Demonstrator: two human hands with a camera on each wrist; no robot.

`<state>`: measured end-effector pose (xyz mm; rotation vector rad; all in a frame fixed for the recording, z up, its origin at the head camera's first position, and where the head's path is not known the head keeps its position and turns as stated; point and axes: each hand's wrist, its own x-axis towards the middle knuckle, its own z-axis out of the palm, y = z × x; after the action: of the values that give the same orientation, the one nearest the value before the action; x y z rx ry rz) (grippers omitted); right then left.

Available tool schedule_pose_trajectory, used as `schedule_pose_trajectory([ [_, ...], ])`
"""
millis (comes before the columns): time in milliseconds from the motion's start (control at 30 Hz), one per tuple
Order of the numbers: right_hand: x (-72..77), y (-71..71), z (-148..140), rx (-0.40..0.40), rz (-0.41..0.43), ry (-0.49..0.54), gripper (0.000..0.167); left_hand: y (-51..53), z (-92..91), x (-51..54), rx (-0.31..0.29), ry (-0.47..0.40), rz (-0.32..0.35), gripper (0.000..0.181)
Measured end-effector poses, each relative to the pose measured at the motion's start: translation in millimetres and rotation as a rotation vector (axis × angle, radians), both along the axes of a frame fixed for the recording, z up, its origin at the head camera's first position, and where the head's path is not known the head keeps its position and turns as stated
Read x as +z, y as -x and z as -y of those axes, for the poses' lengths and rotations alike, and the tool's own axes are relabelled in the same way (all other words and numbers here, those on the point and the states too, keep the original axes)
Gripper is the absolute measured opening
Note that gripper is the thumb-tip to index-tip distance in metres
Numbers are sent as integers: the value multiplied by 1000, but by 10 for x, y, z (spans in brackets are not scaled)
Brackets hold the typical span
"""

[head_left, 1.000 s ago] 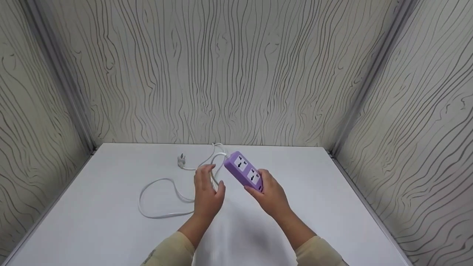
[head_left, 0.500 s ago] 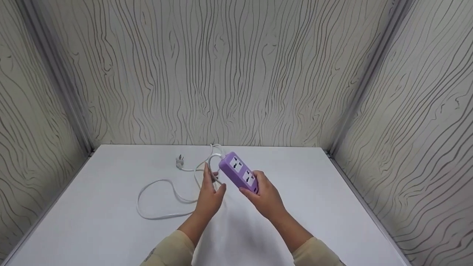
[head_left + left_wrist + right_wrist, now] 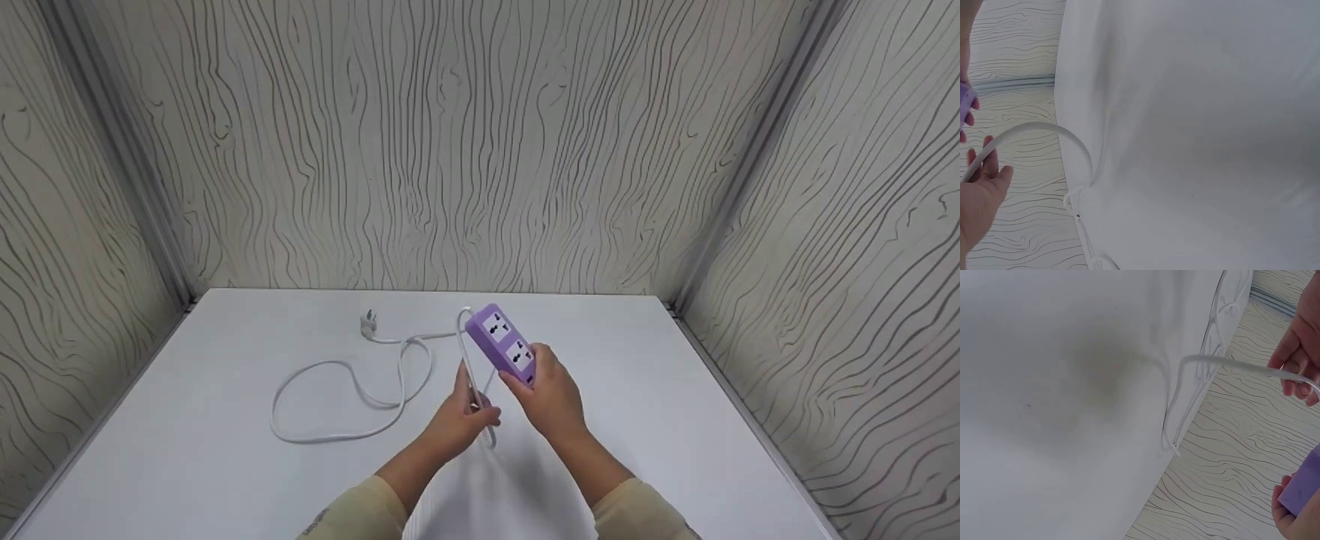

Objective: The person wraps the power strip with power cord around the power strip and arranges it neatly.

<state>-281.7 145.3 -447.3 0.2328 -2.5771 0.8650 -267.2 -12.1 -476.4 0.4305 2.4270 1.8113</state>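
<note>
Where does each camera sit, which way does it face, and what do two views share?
Head: worn on the head, facing forward and down at the table; left hand, right hand and sleeves show.
Left wrist: on that wrist, facing table and wall; both hands at picture's left.
Right wrist: on that wrist, facing table and wall; both hands at picture's right.
Wrist views share the cord and purple power strip.

Plug [image 3: 368, 325] sat left of power strip [image 3: 507, 339] | cord loop [image 3: 319, 440] lay before plug on table [image 3: 645, 420] | panel [image 3: 442, 150] stood behind table
</note>
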Motion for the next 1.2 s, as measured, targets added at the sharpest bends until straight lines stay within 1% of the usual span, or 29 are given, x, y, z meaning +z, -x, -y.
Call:
schedule_pose_trajectory([
  [67,-38,28,-32,-29,-21,-23,64,-60,-50,-19,-53,67,63,90],
  [100,-56,42,-49,-42,-33,-43,64,-91,-73,-25,-77,120,76,89],
  [167,-87,67,-83,-61,-59,-94,63,-147,-113,-37,-117,248,84,86],
  [233,-118,86,-118,-76,-79,-162,64,-190,-140,-38,-140,378,53,75],
  [267,-131,94,-135,-81,-86,-199,64,-202,-147,-31,-142,441,30,68],
  [333,-162,115,-174,-84,-103,-270,65,-218,-145,-13,-135,557,-42,50],
  [400,-186,130,-214,-82,-118,-330,65,-225,-125,22,-116,666,-133,34],
  [467,-194,147,-253,-72,-131,-369,64,-229,-91,71,-88,758,-224,30],
  [500,-197,155,-274,-67,-136,-388,64,-232,-71,98,-72,798,-282,30],
  [567,-196,169,-312,-56,-154,-422,63,-236,-28,150,-50,850,-380,33],
  [633,-196,182,-344,-41,-174,-453,62,-237,15,204,-40,869,-474,32],
  [700,-207,192,-374,-19,-195,-492,60,-227,61,250,-37,863,-576,31],
  [767,-221,197,-397,17,-210,-525,59,-206,110,289,-34,837,-653,30],
  [833,-230,194,-417,69,-206,-538,56,-175,163,326,-23,799,-701,28],
  [867,-237,194,-427,98,-200,-538,55,-154,192,340,-15,775,-713,28],
  [967,-239,185,-456,196,-165,-491,53,-92,280,378,14,693,-714,25],
  [1100,-235,167,-494,312,-83,-401,52,-1,385,406,68,558,-690,22],
  [1200,-238,143,-511,374,-8,-355,53,70,441,403,100,448,-660,22],
])
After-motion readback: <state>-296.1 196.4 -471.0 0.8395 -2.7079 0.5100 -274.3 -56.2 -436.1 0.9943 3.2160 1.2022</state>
